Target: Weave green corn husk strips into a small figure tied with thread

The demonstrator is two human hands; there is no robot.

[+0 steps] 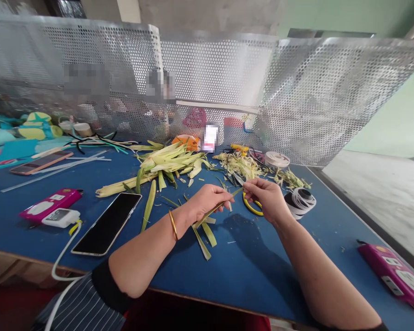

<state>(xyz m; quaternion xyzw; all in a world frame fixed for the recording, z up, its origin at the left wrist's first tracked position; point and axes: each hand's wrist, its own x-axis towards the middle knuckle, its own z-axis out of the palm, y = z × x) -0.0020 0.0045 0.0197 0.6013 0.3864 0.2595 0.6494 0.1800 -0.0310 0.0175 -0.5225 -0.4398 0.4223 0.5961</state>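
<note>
Leaf strip (211, 212) partly hidden by left hand (210, 200), person (160, 85) behind mesh (214, 69) blurred

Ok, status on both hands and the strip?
Left hand, right hand: both pinching green strip. Leaf ends splayed below left hand. Yellow loop close by right hand.

A blue table (227, 271) bears corn husks (175, 158), phones (106, 224) and magenta power strips (51, 204).

Husk pile (172, 161) on table (224, 280), 2 power strips (48, 204) (393, 271) before it (1 left, 1 right).
</note>
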